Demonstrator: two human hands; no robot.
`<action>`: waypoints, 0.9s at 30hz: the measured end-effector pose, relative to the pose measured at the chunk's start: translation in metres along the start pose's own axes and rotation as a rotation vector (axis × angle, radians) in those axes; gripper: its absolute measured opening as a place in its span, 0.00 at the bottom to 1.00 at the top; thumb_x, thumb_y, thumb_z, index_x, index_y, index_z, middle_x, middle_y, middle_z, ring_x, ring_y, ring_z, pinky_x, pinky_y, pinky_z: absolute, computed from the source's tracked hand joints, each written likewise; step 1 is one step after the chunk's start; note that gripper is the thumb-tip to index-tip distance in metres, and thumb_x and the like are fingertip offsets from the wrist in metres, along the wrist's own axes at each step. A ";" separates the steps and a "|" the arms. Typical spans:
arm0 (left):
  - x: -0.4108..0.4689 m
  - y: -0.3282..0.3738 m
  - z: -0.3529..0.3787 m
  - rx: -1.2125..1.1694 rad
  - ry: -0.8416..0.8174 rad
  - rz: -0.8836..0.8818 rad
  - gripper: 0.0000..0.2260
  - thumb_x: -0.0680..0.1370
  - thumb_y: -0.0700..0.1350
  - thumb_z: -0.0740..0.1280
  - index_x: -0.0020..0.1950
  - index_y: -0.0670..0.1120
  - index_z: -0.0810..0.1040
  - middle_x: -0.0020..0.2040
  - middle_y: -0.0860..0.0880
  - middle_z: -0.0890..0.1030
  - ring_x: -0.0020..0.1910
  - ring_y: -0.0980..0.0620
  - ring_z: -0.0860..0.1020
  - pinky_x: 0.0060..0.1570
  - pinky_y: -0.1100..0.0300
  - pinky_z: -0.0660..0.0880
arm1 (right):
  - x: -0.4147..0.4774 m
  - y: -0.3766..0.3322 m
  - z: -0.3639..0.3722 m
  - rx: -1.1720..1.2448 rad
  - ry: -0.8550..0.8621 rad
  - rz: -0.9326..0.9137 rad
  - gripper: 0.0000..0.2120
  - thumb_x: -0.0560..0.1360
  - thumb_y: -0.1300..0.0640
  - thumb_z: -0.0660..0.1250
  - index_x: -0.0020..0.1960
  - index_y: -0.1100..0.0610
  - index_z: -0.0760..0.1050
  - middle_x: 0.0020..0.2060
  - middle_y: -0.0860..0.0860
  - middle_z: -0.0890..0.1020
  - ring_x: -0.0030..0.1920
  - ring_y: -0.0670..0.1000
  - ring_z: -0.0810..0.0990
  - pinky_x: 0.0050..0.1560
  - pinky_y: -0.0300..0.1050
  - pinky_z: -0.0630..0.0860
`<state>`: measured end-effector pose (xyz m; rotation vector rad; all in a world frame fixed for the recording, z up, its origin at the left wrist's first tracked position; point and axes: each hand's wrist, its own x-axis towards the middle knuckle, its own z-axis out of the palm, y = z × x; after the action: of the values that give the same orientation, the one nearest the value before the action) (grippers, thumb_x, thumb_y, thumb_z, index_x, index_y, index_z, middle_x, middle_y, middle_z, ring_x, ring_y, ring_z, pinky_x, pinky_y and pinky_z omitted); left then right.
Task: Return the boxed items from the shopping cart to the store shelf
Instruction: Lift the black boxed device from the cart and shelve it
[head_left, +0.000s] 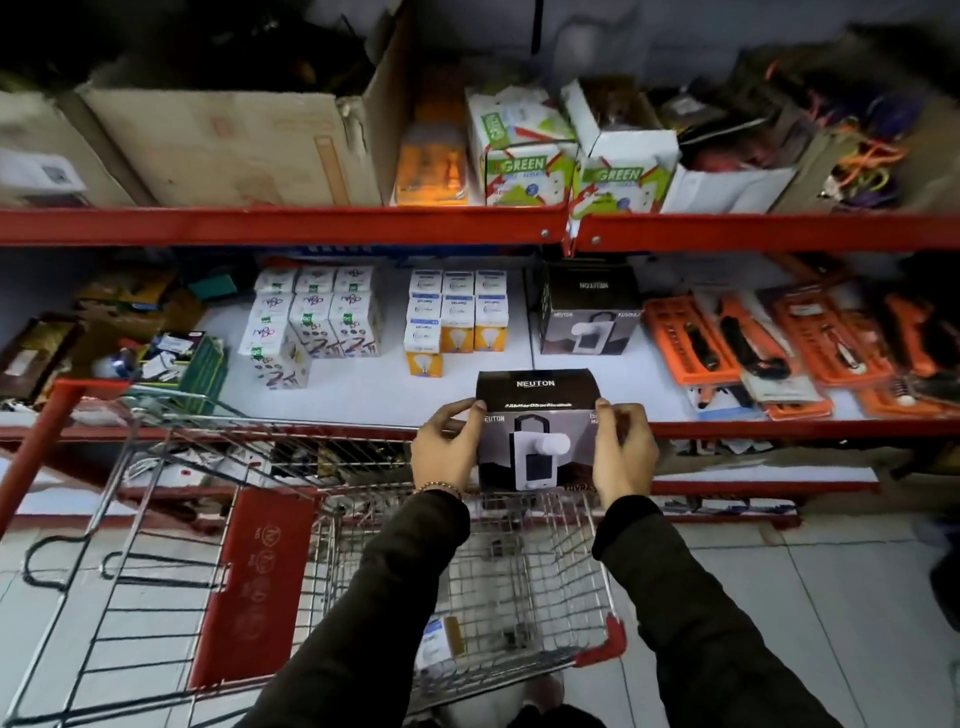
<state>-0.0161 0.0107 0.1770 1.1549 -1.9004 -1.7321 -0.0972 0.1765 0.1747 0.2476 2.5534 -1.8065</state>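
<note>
I hold a black Neuton box (536, 415) with a white lamp printed on it between both hands, above the far rim of the wire shopping cart (524, 597). My left hand (445, 448) grips its left side and my right hand (623, 451) its right side. The box hovers at the front edge of the white middle shelf (363, 389). A matching Neuton box (589, 306) stands further back on that shelf. One small bulb box (439, 642) lies in the cart's near left corner.
Rows of small bulb boxes (457, 312) and white patterned boxes (317, 312) stand left of the Neuton box. Orange tool packs (779, 338) fill the shelf's right. Cardboard cartons (228, 140) and Green boxes (524, 150) sit on the upper shelf. The red cart seat flap (249, 587) is at left.
</note>
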 end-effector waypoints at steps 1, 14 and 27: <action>0.003 0.005 0.009 -0.003 -0.002 0.013 0.07 0.73 0.58 0.70 0.46 0.57 0.84 0.36 0.55 0.80 0.38 0.53 0.80 0.44 0.55 0.79 | 0.011 -0.001 -0.003 -0.002 0.010 -0.015 0.10 0.78 0.48 0.64 0.45 0.55 0.73 0.43 0.53 0.81 0.42 0.51 0.77 0.40 0.40 0.68; 0.054 0.016 0.127 0.126 -0.186 0.029 0.14 0.80 0.45 0.65 0.66 0.50 0.76 0.58 0.44 0.83 0.50 0.50 0.79 0.53 0.61 0.74 | 0.136 0.028 -0.032 -0.146 -0.125 0.019 0.10 0.80 0.58 0.62 0.59 0.58 0.78 0.57 0.55 0.81 0.56 0.53 0.77 0.59 0.41 0.67; 0.056 0.012 0.147 0.241 -0.163 0.046 0.17 0.80 0.46 0.65 0.69 0.48 0.74 0.62 0.44 0.81 0.57 0.44 0.81 0.54 0.63 0.72 | 0.151 0.030 -0.036 -0.288 -0.190 -0.024 0.18 0.81 0.56 0.61 0.70 0.57 0.68 0.69 0.58 0.71 0.68 0.58 0.72 0.66 0.46 0.67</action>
<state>-0.1584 0.0687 0.1415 1.0682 -2.2666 -1.6514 -0.2391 0.2390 0.1449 0.0401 2.6417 -1.3669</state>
